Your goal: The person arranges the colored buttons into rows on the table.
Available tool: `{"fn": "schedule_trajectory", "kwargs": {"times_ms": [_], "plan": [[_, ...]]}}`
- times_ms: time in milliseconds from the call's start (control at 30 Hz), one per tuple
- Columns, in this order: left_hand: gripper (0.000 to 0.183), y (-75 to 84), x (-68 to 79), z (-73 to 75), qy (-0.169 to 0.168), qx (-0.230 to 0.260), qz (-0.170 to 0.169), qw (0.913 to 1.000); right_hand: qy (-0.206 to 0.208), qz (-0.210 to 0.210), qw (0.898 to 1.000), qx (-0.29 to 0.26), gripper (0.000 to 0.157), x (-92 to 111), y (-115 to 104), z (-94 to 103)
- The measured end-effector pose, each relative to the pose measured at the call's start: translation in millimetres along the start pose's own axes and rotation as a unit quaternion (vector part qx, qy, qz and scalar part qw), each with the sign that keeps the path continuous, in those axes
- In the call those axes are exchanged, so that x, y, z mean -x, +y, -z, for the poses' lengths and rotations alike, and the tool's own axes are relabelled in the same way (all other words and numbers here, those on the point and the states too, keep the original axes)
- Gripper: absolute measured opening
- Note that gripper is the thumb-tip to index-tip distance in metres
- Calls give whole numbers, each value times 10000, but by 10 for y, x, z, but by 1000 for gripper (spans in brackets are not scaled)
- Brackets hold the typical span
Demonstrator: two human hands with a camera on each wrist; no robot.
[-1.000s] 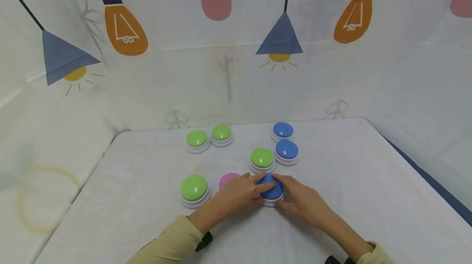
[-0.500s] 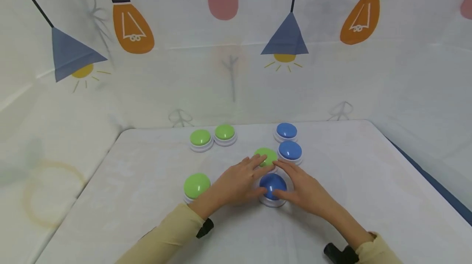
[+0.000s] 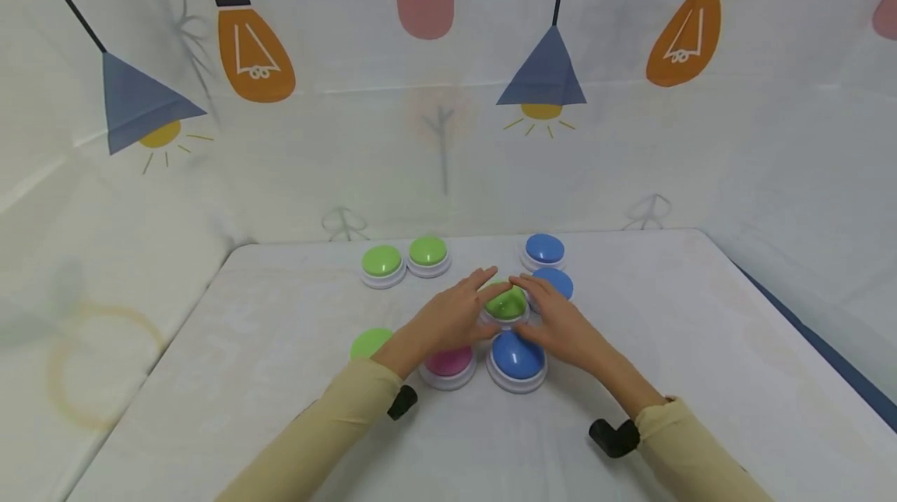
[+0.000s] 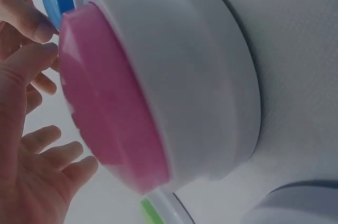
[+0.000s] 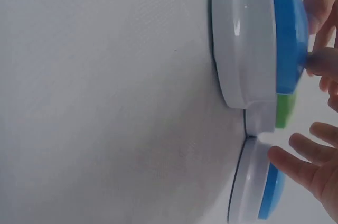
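Domed push buttons on white bases stand on a white table. Around a green button [image 3: 506, 304] near the middle hover my left hand [image 3: 448, 321] and my right hand [image 3: 564, 327], one on each side. Fingers of both hands are spread and loosely bent; whether they touch the button I cannot tell. Just in front sits a blue button [image 3: 517, 358]. A pink button [image 3: 450, 363] lies partly under my left wrist and looms large in the left wrist view. Behind my right fingers, another blue button [image 3: 557, 282] is partly hidden.
Two green buttons [image 3: 381, 261] stand together at the back left, and a blue button [image 3: 545, 247] at the back right. Another green button [image 3: 367, 342] is half covered by my left forearm. A patterned cloth wall [image 3: 392, 159] rises behind the table [image 3: 280, 315].
Both hands have left the front blue button and moved away from me to the green button behind it. The pink button shows more now. The buttons appear to stay in place.
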State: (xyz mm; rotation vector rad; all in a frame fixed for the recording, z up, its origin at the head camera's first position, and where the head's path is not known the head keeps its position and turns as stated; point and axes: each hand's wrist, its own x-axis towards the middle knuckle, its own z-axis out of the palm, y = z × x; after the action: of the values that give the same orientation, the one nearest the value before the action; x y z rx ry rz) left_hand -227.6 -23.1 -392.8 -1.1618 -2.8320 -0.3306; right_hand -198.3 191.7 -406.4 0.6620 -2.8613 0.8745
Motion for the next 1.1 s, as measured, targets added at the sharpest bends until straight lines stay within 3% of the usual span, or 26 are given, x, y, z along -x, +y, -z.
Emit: {"fn": "schedule_trajectory", "kwargs": {"times_ms": [367, 633, 867, 1100], "plan": [[68, -92, -67, -97, -144, 383, 213, 9989, 40, -21, 9998, -202, 68, -146, 54, -104], [67, -118, -92, -115, -254, 451, 305, 9982, -169, -137, 9994, -283, 65, -212, 44, -118], [66, -114, -110, -129, -394, 584, 410, 9967, -332, -258, 9991, -64, 61, -264, 26, -113], [64, -125, -131, -182, -282, 592, 304, 9974, -412, -296, 9987, 76, 58, -279, 33, -109]]}}
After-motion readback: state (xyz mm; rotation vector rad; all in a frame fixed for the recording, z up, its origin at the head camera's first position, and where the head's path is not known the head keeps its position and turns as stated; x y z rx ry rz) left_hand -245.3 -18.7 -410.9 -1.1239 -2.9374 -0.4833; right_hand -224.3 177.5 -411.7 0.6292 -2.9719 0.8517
